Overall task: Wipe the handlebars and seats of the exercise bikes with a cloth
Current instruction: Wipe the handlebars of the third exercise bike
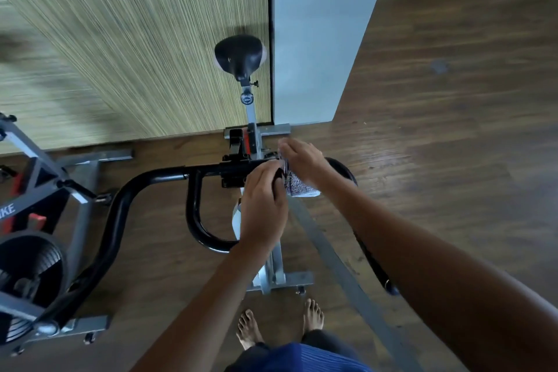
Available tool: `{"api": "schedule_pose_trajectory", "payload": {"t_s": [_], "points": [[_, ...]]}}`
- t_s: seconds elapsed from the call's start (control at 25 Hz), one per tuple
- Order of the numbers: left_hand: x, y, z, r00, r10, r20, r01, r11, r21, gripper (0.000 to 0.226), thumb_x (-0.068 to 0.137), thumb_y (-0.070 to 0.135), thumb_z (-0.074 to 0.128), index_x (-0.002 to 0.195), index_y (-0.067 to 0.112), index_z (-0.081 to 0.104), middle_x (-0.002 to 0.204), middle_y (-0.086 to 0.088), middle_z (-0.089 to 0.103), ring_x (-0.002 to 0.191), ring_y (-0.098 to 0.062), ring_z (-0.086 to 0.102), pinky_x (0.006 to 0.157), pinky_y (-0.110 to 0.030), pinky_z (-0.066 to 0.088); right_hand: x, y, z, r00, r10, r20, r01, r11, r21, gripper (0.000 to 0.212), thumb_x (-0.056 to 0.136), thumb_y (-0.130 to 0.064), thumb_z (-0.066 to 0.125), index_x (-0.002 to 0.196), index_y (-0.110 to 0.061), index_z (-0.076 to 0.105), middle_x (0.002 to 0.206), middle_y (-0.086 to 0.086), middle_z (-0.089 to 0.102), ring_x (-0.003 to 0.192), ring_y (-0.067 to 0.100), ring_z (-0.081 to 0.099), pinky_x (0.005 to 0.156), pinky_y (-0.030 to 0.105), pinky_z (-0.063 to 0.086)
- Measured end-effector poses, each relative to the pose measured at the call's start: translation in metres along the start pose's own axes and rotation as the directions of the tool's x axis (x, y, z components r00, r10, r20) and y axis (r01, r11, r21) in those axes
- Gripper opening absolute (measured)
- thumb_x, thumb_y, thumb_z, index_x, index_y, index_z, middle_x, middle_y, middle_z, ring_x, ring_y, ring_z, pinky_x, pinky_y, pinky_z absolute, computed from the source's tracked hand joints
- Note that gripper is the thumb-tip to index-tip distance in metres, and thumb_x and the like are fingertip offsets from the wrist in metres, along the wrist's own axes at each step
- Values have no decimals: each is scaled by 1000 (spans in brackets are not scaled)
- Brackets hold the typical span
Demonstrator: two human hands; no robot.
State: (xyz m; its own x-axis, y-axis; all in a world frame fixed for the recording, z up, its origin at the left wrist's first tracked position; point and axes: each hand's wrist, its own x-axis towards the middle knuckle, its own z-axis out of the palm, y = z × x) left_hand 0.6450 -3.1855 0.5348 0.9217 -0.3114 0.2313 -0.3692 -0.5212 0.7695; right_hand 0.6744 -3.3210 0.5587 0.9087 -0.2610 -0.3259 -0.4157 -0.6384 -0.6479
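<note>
Looking down from my head, I am standing at the front of the grey-framed exercise bike in the middle of the frame. The step in hand is its black tubular steel handlebar. The speckled purple-and-white cloth is draped on the bar just right of centre.

My left hand has its fingers curled round the handlebar just beside the cloth; I cannot tell whether it also pinches the cloth's edge. My right hand lies over the cloth with fingers fairly straight, slightly blurred.

The black padded seat sits at upper centre, well apart from both hands and, I judge, not yet wiped.

Next I should close my right hand round the cloth and draw it along the bar's right arm. Then comes the seat, then the second grey bike at the left edge.
</note>
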Motion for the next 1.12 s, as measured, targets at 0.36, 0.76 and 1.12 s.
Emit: {"api": "schedule_pose_trajectory", "payload": {"t_s": [0.36, 0.76, 1.12], "points": [[25, 18, 77, 991, 112, 71, -132, 803, 581, 55, 105, 33, 19, 146, 4, 40, 150, -13, 44, 145, -30, 29, 123, -47, 2, -22, 63, -40, 969, 98, -225, -13, 936, 352, 35, 99, -9, 46, 125, -20, 66, 123, -6, 68, 113, 8, 59, 85, 10, 41], [25, 2, 138, 935, 279, -219, -206, 930, 305, 39, 100, 22, 34, 115, 6, 67, 121, -8, 65, 130, -23, 41, 124, -39, 2, -67, 116, -26, 970, 181, -161, -76, 858, 509, 35, 103, -28, 41, 132, -29, 61, 123, -10, 67, 115, 7, 61, 105, 41, 47], [26, -10, 139, 827, 549, -124, -544, 836, 76, 44, 102, 21, 31, 125, -1, 62, 127, -14, 63, 128, -27, 48, 120, -40, 15, -113, 99, -20, 947, 258, -191, -109, 817, 566, 36, 96, -28, 51, 131, -34, 61, 116, -7, 69, 98, 12, 64, 88, 39, 50]]}}
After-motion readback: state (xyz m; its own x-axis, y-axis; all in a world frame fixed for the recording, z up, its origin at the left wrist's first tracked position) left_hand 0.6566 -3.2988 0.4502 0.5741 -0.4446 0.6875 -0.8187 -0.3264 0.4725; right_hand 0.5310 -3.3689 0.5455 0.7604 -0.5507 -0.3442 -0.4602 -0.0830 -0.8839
